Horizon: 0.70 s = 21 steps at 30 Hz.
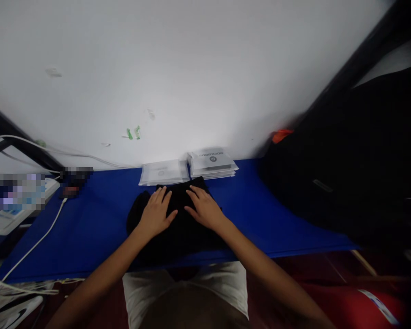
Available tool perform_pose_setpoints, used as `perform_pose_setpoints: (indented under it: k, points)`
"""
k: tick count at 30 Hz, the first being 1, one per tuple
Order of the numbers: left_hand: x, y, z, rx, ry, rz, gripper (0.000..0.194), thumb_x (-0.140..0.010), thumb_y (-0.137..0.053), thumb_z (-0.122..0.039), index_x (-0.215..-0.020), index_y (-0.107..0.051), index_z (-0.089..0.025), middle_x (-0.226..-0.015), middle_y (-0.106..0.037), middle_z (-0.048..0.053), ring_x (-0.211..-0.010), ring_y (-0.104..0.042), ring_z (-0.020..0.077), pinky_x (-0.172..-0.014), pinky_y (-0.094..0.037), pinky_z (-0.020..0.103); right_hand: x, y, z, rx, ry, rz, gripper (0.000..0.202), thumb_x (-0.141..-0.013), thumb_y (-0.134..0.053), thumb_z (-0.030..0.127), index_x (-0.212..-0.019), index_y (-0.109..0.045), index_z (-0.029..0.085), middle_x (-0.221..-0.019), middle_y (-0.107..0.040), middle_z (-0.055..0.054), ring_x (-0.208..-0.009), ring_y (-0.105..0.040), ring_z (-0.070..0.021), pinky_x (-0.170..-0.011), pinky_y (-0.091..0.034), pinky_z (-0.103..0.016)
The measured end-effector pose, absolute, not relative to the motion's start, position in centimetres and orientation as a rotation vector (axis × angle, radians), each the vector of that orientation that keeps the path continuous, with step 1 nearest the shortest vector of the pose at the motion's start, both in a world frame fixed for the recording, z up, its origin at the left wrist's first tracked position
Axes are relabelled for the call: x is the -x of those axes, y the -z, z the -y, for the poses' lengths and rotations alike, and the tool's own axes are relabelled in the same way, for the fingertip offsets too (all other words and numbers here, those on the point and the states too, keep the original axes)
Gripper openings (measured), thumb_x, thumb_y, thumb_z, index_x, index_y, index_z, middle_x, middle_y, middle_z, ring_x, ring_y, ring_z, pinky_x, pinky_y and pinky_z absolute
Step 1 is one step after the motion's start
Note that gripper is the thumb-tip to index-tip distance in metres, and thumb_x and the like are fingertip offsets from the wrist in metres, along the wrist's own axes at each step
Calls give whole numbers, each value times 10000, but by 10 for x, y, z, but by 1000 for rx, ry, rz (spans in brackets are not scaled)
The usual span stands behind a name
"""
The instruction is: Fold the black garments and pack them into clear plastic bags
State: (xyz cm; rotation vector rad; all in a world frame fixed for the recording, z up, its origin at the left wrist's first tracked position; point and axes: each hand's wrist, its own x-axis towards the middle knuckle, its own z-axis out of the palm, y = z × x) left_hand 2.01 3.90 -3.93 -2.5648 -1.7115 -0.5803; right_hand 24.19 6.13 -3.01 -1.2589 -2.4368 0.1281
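Note:
A piece of black cloth, perhaps a garment (183, 233), lies on the blue-covered table (246, 205) right in front of me. My left hand (157, 211) rests flat on its left part with the fingers spread. On the right part lies my right hand (205, 208), palm down and fingers apart. Both hands touch the cloth from above, and neither grips it. The cloth's folds are too dark to make out.
Two piles of printed plastic packets, one left (162, 172) and one right (212, 162), lie against the white wall. A large black mass (335, 173) covers the table's right end. A white cable (48, 230) and a blurred device stand at the left.

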Motion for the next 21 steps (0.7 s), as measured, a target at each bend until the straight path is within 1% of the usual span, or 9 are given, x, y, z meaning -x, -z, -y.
perform_pose_setpoints:
  k: [2,5,10,14,19,21]
  points:
    - [-25,46,-25,2642,515,1706,664,-925,-497,-523,-1431,-404,-105,-1534,-352,222,-1440,-302,365,-1154,-305,523,-245,43,-53,1275,-134,2519,600,-932,-551,440,-1417,-450,102,-1491,-417,-232,-1389,-393,-341,-1093,-402,-502]
    - [-24,56,-14,2693,462,1730,716,-938,-428,-607,-1472,-359,-135,-1545,-345,210,-1454,-284,347,-1152,-303,534,-255,56,-44,1310,-101,2563,621,-962,-485,496,-1461,-409,134,-1528,-376,-210,-1426,-341,-331,-1115,-367,-515]
    - [-17,62,-15,2740,469,1708,744,-939,-423,-620,-1521,-277,-179,-1581,-283,177,-1484,-202,317,-1172,-259,539,-272,63,-32,1381,-47,2530,632,-979,-405,541,-1505,-344,196,-1555,-348,-152,-1447,-309,-296,-1145,-310,-527]
    - [-18,59,-18,2797,485,1677,780,-917,-450,-644,-1526,-270,-190,-1590,-263,169,-1488,-189,316,-1179,-243,540,-278,69,-25,1468,-7,2463,657,-977,-372,569,-1519,-312,203,-1551,-354,-158,-1442,-317,-304,-1134,-305,-552]
    - [-22,56,-19,2823,484,1683,813,-896,-463,-670,-1518,-292,-176,-1592,-256,164,-1487,-194,316,-1188,-234,531,-280,74,-20,1527,32,2417,685,-964,-380,584,-1491,-354,147,-1537,-362,-200,-1429,-338,-324,-1123,-310,-559]
    - [-22,56,-19,2821,478,1694,812,-897,-454,-674,-1513,-304,-167,-1591,-260,167,-1488,-193,317,-1188,-234,533,-281,68,-24,1494,1,2442,655,-959,-408,566,-1457,-404,141,-1512,-404,-207,-1406,-373,-331,-1113,-318,-569]
